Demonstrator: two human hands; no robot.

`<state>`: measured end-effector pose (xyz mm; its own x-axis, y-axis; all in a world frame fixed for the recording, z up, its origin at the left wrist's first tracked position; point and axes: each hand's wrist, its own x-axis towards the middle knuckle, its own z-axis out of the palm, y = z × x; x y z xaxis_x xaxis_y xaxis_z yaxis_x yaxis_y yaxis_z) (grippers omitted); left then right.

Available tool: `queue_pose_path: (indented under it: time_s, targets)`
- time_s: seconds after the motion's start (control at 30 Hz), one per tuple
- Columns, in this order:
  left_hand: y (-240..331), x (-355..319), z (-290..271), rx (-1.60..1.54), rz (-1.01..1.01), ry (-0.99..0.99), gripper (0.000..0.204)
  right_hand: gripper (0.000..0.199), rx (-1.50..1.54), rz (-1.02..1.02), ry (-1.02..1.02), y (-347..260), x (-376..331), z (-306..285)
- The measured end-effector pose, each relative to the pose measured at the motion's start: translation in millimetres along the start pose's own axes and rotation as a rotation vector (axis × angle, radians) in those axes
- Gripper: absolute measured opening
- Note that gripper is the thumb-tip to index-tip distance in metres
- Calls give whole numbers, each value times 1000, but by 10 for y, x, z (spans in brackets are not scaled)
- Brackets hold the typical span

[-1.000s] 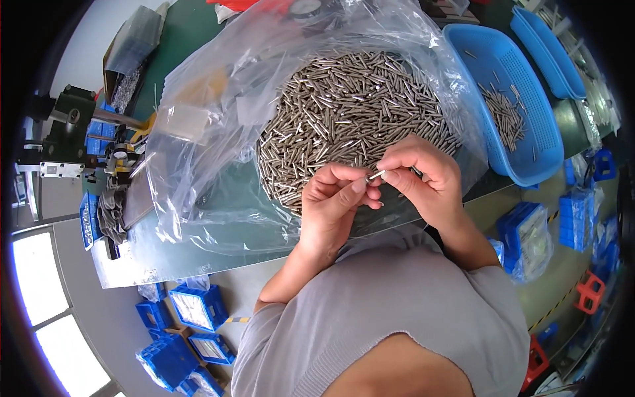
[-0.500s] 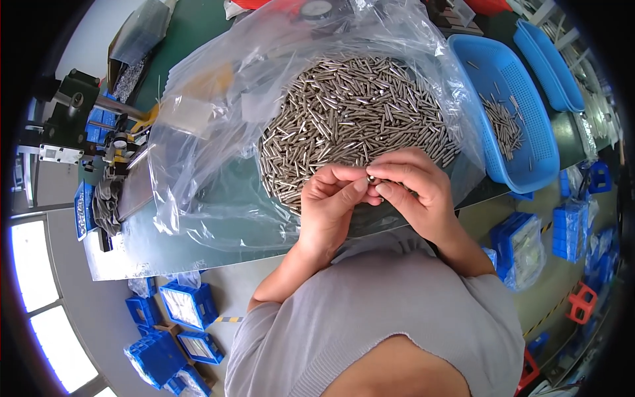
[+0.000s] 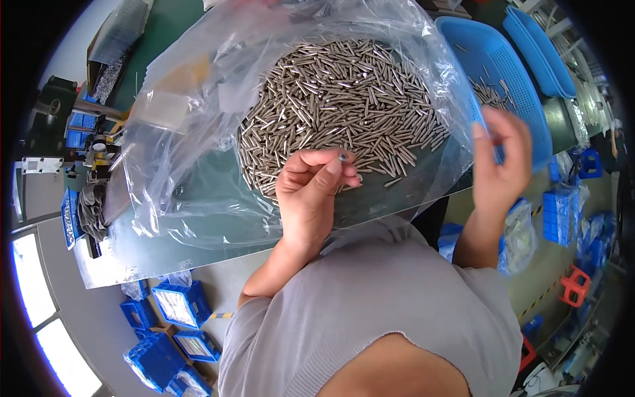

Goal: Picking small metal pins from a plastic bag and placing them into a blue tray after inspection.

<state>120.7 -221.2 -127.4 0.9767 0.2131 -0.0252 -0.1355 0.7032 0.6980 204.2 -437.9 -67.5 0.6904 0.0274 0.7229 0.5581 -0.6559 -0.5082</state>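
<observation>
Between thumb and fingertips, my left hand [image 3: 307,188] pinches a small metal pin [image 3: 343,158], its round end facing up. It hovers at the near edge of a wide pile of short silvery metal pins [image 3: 337,99], which have tapered tips. My right hand [image 3: 504,159] is apart from it, at the near left side of a blue perforated basket [image 3: 541,122]. Its thumb and fingers are bent and smeared, so whether they hold a pin cannot be told. Some loose pins [image 3: 486,91] lie in the basket, partly hidden by that hand.
A clear plastic bag [image 3: 178,155] spreads around the pile on the green table [image 3: 165,255]. Another blue basket [image 3: 539,56] stands at the far right. A dark machine [image 3: 56,109] is at the left. Blue crates [image 3: 182,304] and a red stool [image 3: 575,286] stand on the floor.
My hands were together at the pile's near edge. The right has moved away to the right, to the basket; the left stays near the pile with a pin. The whole view has shifted slightly.
</observation>
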Motion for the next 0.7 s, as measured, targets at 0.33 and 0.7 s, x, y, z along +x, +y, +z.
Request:
queue_pose_path:
  time_s: [0.33,0.7]
  targets:
    - [19,-20,21,13,-20,0,10,13,98,-284,-676,-99,-373,429]
    - [30,-34,29,73,-54,-23,9,11,232,-230,-570,-81,-362,468]
